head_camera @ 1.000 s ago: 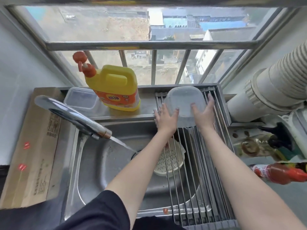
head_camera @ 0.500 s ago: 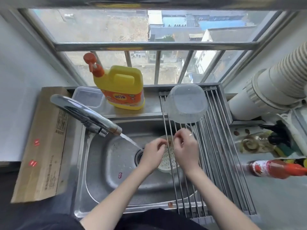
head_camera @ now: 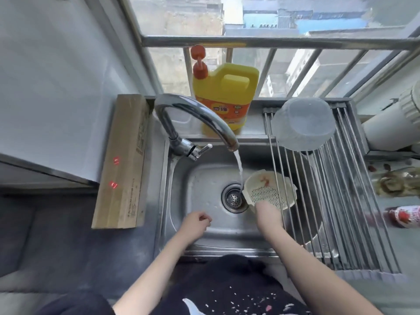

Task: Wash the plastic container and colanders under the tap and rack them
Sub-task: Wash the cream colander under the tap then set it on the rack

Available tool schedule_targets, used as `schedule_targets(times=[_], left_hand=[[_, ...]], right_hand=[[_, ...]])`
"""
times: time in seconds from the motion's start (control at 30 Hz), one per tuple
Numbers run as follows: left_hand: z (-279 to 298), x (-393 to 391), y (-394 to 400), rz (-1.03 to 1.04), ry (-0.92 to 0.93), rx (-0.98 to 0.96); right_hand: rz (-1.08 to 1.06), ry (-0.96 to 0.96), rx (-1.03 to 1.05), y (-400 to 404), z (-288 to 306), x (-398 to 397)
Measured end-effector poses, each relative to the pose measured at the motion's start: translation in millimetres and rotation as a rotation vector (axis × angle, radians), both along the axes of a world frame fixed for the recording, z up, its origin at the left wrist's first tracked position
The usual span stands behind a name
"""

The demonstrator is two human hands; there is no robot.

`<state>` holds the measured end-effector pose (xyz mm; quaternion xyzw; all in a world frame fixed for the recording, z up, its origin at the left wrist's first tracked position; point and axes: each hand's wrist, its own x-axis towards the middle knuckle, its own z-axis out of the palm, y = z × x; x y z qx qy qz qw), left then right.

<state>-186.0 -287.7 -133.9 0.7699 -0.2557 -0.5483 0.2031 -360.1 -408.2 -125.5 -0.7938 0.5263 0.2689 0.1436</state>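
The right hand (head_camera: 268, 212) holds the cream colander (head_camera: 269, 189) in the sink (head_camera: 181, 178) beside the running water, the left hand (head_camera: 195, 226) is curled holding nothing, and the plastic container (head_camera: 303, 123) sits upside down at the rack's (head_camera: 336, 201) back edge.

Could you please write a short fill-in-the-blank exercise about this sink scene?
1. The clear plastic container lies upside down on the ____.
2. The right hand holds the ____.
3. The tap is ____.
4. The left hand holds ____.

Missing words: rack; colander; running; nothing
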Motion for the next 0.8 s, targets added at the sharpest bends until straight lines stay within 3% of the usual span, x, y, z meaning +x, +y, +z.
schedule_targets(times=[0.13,0.33,0.53,0.6,0.8], left_hand=[[4.8,12.5,3.2,-0.031,0.018,-0.007],[24.7,24.7,-7.6,-0.031,0.139,0.005],[50.1,29.7,-29.0,0.310,0.386,0.002],[61.8,28.8,-36.5,0.320,0.423,-0.009],[67.6,22.5,-42.0,0.203,0.158,-0.118]], right_hand=[[-0.086,-0.107,-0.096,2.0,11.3,7.6],[-0.406,-0.491,-0.224,13.7,41.7,23.4],[-0.109,-0.415,-0.223,45.8,65.3,37.2],[-0.014,-0.390,-0.220,58.6,65.7,40.6],[0.108,-0.325,-0.241,63.6,65.5,50.6]])
